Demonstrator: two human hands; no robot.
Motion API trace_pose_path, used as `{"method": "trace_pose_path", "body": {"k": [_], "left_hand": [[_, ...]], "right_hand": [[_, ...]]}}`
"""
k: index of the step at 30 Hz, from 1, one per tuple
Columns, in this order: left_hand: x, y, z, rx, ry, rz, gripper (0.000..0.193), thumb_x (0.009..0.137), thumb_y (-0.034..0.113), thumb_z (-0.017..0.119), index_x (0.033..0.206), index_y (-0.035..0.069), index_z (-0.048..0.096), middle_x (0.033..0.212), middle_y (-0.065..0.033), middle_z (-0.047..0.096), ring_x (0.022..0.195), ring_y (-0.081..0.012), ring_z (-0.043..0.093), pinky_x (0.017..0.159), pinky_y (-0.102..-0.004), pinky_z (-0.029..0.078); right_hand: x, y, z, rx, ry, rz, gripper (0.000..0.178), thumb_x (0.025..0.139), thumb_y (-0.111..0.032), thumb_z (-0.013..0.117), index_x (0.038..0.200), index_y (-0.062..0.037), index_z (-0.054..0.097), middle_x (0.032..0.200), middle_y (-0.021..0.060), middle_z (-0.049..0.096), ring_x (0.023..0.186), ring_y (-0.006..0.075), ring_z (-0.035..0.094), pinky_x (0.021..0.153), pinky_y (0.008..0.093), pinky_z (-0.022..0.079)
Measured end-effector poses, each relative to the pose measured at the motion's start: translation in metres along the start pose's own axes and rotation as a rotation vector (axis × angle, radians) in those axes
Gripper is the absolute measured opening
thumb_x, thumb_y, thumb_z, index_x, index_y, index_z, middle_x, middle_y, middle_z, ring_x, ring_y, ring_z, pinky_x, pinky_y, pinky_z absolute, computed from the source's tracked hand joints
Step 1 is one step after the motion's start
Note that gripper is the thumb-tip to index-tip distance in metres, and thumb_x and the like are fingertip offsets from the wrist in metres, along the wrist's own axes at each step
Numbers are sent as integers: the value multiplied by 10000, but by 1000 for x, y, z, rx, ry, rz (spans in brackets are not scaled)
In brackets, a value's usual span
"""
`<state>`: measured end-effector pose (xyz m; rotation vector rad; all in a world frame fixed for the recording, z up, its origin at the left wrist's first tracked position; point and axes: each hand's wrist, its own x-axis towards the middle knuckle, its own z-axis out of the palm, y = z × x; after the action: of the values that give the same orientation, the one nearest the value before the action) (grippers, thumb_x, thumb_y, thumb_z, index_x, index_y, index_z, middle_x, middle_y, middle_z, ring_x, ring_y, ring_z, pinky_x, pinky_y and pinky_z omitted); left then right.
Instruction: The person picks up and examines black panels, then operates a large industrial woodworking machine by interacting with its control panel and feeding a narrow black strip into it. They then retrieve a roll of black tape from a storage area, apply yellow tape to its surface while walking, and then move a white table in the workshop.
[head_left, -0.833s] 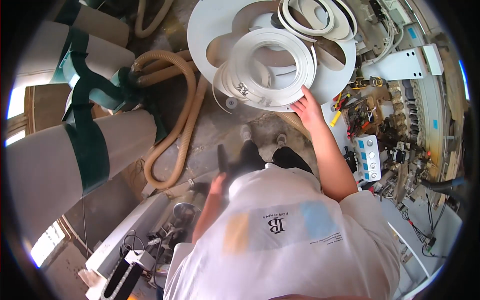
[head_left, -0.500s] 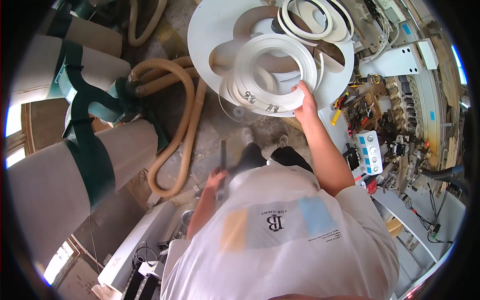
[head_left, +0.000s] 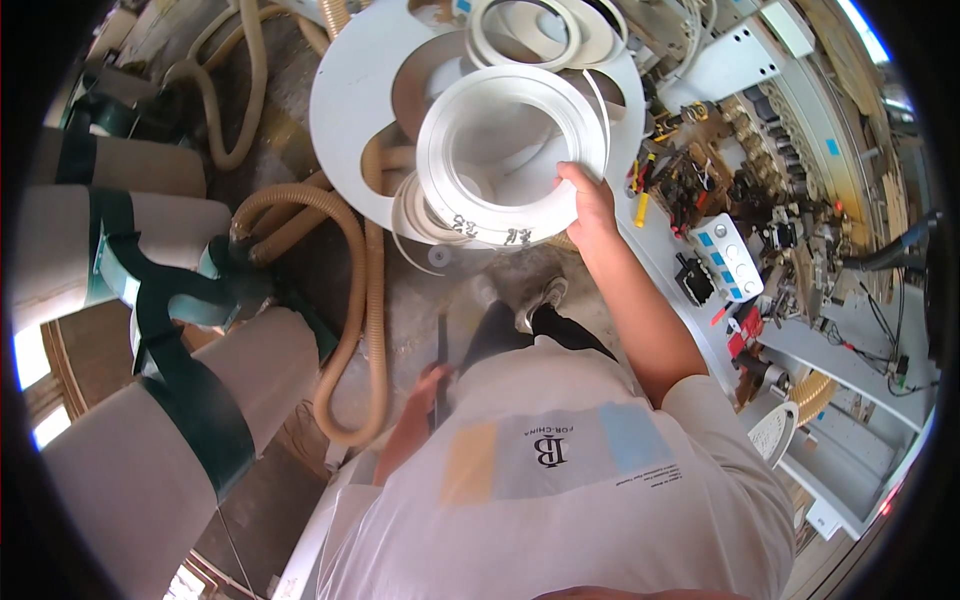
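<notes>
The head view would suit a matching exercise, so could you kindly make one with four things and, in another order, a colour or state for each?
Column one
1. Right hand's grip
2. Left hand's grip
3. Looped ribbed hose
4. Forked pipe fitting

Column two
A. Tan
B. Around a dark, narrow object
C. Dark green
D. On the rim of a white coil

Pairs: 1-D, 2-B, 3-A, 4-C.

The bare right hand (head_left: 592, 205) is clamped over the near right rim of the white, flat, ring-shaped coil (head_left: 437, 160), its bare forearm (head_left: 638, 290) stretched forward; the bare left hand (head_left: 428, 385) is held curled, well bodyward of the coil.
</notes>
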<state>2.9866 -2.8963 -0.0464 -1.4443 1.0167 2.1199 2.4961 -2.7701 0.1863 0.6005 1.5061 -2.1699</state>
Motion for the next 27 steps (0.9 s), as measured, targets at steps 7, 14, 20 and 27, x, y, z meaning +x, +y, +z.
{"method": "trace_pose_path", "body": {"k": [7, 14, 20, 27], "left_hand": [[26, 21, 10, 236, -40, -20, 244, 959, 237, 683, 1077, 26, 650, 883, -59, 677, 708, -158, 618, 641, -297, 512], [37, 38, 59, 530, -89, -22, 489, 858, 282, 774, 1242, 2, 655, 946, -82, 665, 817, -202, 622, 701, -337, 507], [34, 21, 144, 880, -135, 30, 529, 866, 281, 786, 1264, -34, 640, 1075, -129, 703, 944, -241, 643, 869, -374, 514], [-33, 1, 289, 964, -255, 83, 729, 837, 209, 784, 1456, -44, 493, 1195, -83, 635, 1051, -188, 588, 961, -338, 472]], "right_hand": [[-60, -76, -86, 142, 8, -107, 226, 852, -122, 766, 1044, -87, 651, 887, 26, 627, 798, 165, 610, 755, 404, 563], [-119, -120, -212, 200, 273, -227, 173, 884, -146, 767, 1023, -93, 680, 806, 28, 656, 722, 170, 650, 681, 377, 567], [-188, -138, -353, 260, 494, -247, 201, 896, -193, 758, 1022, -69, 663, 798, 35, 653, 695, 198, 649, 667, 360, 562], [-281, -141, -568, 355, 816, -257, 295, 883, -228, 779, 1105, -96, 636, 873, 44, 647, 791, 201, 650, 702, 383, 556]]}}
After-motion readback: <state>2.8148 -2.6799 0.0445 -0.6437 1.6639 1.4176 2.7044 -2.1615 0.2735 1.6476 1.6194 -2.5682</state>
